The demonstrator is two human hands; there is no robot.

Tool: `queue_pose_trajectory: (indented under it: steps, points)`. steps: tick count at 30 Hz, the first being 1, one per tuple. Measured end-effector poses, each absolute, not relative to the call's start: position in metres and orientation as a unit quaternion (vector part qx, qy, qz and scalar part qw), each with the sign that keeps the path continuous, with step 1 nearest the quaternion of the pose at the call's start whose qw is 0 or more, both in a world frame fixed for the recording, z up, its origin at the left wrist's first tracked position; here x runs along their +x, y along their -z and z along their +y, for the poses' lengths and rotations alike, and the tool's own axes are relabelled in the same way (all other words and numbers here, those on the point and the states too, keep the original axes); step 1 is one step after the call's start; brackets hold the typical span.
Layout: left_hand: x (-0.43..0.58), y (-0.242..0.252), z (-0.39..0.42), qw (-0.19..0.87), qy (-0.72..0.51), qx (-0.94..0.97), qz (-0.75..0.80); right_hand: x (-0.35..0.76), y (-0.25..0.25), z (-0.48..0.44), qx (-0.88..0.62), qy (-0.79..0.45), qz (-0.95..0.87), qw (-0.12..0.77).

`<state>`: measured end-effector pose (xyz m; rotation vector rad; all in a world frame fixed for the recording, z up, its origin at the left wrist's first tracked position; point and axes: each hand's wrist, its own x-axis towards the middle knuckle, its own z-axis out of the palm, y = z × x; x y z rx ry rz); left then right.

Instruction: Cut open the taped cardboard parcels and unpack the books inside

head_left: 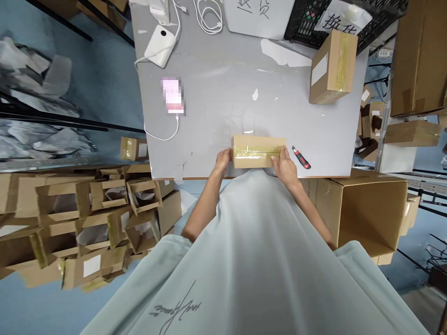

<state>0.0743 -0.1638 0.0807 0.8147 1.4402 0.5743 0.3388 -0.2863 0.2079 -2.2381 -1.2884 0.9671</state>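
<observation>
A small cardboard box [258, 145] lies at the table's front edge, with shiny yellowish tape running along its top. My left hand [222, 161] is at the box's left end, its fingers curled against that side and partly hidden. Over the right end, my right hand [284, 166] grips the box, fingers on its top and thumb near the front edge. Just right of that hand lies a red and black box cutter [301, 157], apart from both hands.
A taped carton [319, 74] stands at the table's back right, before a black crate [303, 28]. A phone [172, 95] on a cable and a white power bank [160, 46] lie left. Opened cartons [98, 228] are piled left; a large open box [370, 218] is right.
</observation>
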Motion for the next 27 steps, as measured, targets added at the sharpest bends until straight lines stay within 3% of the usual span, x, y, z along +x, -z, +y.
queue_pose_trajectory:
  steps: [9, 14, 21, 27]
  points:
    - [0.09, -0.13, -0.172, 0.725, -0.245, 0.289, 0.576, 0.349, -0.263, -0.286, -0.798, -0.308, -0.458, 0.243]
    - [0.109, -0.166, -0.178, 0.704, -0.278, 0.338, 0.56, 0.341, -0.281, -0.279, -0.808, -0.293, -0.452, 0.239]
    - [0.094, -0.211, -0.158, 0.602, -0.309, 0.468, 0.568, 0.339, -0.257, -0.269, -0.767, -0.382, -0.415, 0.307]
    - [0.071, -0.208, -0.147, 0.559, -0.287, 0.502, 0.594, 0.322, -0.226, -0.265, -0.709, -0.467, -0.382, 0.364]
